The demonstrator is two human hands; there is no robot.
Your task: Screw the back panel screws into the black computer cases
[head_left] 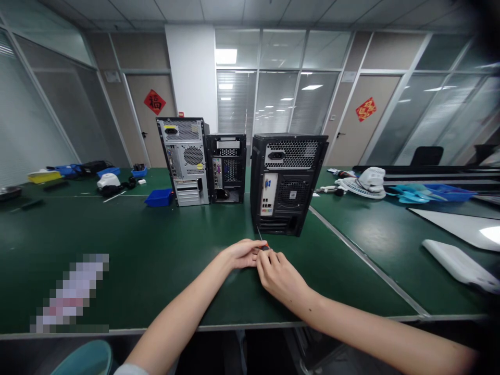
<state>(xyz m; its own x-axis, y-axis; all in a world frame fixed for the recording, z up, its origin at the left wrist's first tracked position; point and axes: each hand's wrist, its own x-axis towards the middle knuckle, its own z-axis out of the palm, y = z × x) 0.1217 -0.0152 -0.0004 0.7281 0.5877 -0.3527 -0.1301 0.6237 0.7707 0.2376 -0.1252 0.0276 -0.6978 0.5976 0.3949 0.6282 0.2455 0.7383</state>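
Note:
A screwdriver (264, 247) with a red and black handle points up and away, its thin metal shaft reaching the lower left corner of a black computer case (292, 195). That case stands upright with its rear panel towards me. My right hand (280, 272) is closed around the screwdriver's handle. Pressed in from the other side, my left hand (245, 253) has its fingers closed about the same tool. Both hands hide part of the handle. Whether the tip sits in a screw is too small to tell.
Two more computer cases, a silver-backed one (189, 161) and a black one (227, 169), stand further left. A blue tray (159, 198) lies beside them. White appliance parts (371, 182) and a white panel (461, 265) are on the right. A teal bin (84, 359) stands below the table edge.

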